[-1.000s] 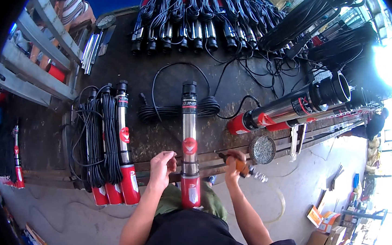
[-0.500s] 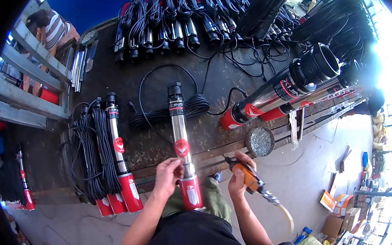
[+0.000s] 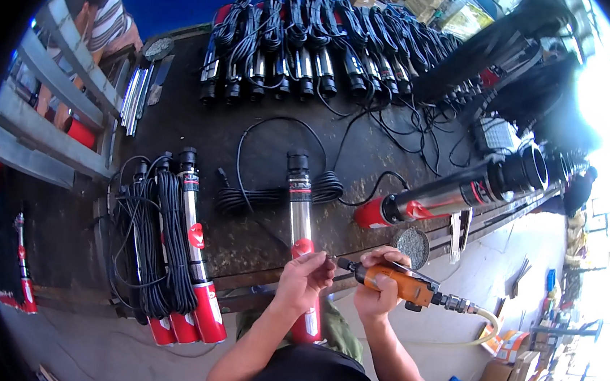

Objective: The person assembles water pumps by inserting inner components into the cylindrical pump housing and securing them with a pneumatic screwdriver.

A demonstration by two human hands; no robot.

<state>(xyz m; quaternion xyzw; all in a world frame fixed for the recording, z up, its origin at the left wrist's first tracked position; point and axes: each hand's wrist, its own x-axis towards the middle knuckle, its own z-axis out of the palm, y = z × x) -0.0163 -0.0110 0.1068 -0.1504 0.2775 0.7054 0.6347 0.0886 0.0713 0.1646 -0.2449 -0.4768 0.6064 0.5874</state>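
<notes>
The right hand (image 3: 378,282) has its fingers wrapped tight around an orange air screwdriver (image 3: 397,282), tip pointing left. The left hand (image 3: 302,277), fingers pinched shut at that tip, rests against the red-ended pump tube (image 3: 302,223) lying on the desk (image 3: 181,118).

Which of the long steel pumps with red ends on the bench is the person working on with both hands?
The lone centre pump, between left hand and right hand with the orange tool. The cable-wrapped pumps lie untouched at left.
</notes>
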